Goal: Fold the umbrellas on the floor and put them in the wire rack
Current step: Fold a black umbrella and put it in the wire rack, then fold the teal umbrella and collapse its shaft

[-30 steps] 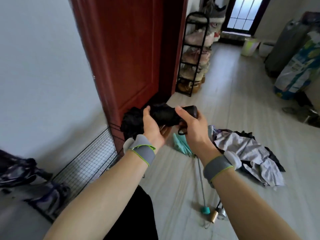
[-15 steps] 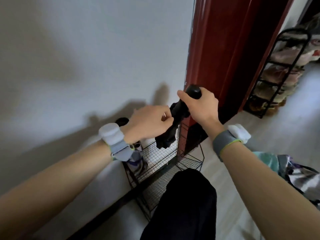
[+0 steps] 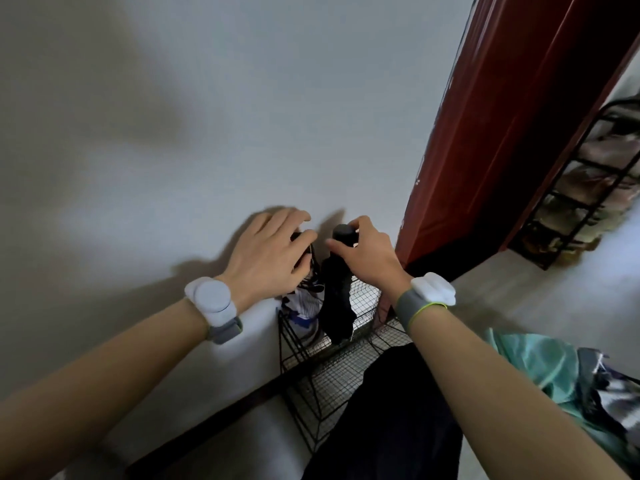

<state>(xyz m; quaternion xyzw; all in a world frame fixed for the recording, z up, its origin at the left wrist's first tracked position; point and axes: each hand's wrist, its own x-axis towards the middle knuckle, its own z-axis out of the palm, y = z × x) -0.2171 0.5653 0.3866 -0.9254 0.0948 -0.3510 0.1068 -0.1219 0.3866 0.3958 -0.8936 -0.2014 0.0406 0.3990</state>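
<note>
The single head camera is looking forward and down from the person's head, facing the pale wall [image 3: 207,116] at close range. Both forearms [image 3: 121,368] are reaching in from the bottom edge, putting the left hand [image 3: 266,254] and right hand [image 3: 367,254] near mid-frame, the right gripping the black umbrella [image 3: 337,299] at the wire rack [image 3: 365,294]. The red door [image 3: 502,133] is running along the frame's right side.
</note>
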